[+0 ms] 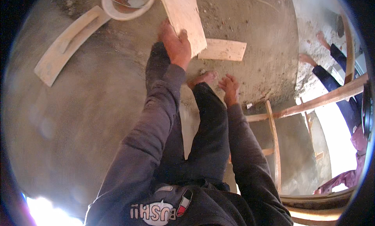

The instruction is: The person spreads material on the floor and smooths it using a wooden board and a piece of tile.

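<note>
My left hand (177,46) grips the lower left part of a pale flat wooden board (183,15), with the thumb over its face. A second flat board (226,49) lies on the rough grey plaster beside it. My right hand (229,85) is lower, right of my bare foot (203,78), with fingers bent and apart and no held object visible. To the left lies a long wooden float (62,48) with a raised handle. A white bucket (148,7) with brownish liquid stands above it.
A timber frame (273,144) with crossbars spans the right side, beside a bright opening (330,136). Another person (347,112) is beyond it at the far right, bare feet on the grey surface. A curved timber edge (312,200) runs along the lower right.
</note>
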The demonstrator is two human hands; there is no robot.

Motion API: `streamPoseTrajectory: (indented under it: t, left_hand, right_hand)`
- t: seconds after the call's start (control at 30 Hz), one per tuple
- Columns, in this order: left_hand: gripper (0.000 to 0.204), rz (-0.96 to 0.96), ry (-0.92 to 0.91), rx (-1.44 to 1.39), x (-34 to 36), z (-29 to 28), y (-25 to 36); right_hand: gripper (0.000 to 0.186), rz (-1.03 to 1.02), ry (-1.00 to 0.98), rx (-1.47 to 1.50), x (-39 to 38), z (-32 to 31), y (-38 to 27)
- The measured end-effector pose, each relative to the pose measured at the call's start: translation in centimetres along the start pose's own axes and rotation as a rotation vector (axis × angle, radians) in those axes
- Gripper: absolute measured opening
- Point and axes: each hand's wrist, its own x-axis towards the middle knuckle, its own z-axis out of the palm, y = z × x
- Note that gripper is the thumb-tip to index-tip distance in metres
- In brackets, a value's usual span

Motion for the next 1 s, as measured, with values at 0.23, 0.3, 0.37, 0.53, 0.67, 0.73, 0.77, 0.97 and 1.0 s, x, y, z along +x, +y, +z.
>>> streamPoseTrajectory:
  t: [0.23, 0.3, 0.37, 0.53, 0.67, 0.73, 0.77, 0.97, 1.0]
  left_hand:
    - [0.028, -0.116, -0.127, -0.287, 0.0, 0.9, 2.8]
    - [0.022, -0.184, -0.154, -0.332, 0.0, 0.5, 4.1]
    - [0.021, -0.152, -0.093, -0.233, 0.2, -2.0, 3.5]
    - [0.022, -0.190, -0.111, -0.341, -0.3, -2.8, 5.3]
    - [0.026, -0.236, -0.142, -0.315, -0.5, -2.8, 7.0]
    - [0.026, -0.256, -0.116, -0.328, -0.7, -2.8, 7.3]
    - [0.026, -0.267, -0.103, -0.332, -0.8, -2.8, 7.1]
    - [0.034, -0.342, -0.142, -0.309, -0.8, -2.6, 7.6]
    - [0.039, -0.338, -0.157, -0.308, -0.9, -3.0, 7.8]
  right_hand:
    - [0.036, -0.332, -0.065, -0.262, 14.5, -5.0, 11.3]
    - [0.040, -0.468, -0.073, -0.514, 17.9, -6.5, 14.9]
    - [0.043, -0.460, -0.214, -0.833, 18.2, -2.9, 14.9]
    - [0.062, 0.080, -0.039, -0.029, 17.6, -0.3, 11.6]
    - [0.074, -0.346, 0.013, -0.869, 19.2, -0.4, 13.4]
    - [0.077, -0.343, 0.037, -0.900, 18.9, 0.4, 12.1]
    - [0.077, -0.325, 0.043, -0.914, 19.0, 0.9, 11.6]
    - [0.068, -0.352, 0.165, -0.819, 24.0, 1.2, 12.6]
    - [0.065, -0.248, 0.158, -0.781, 24.9, 1.9, 11.9]
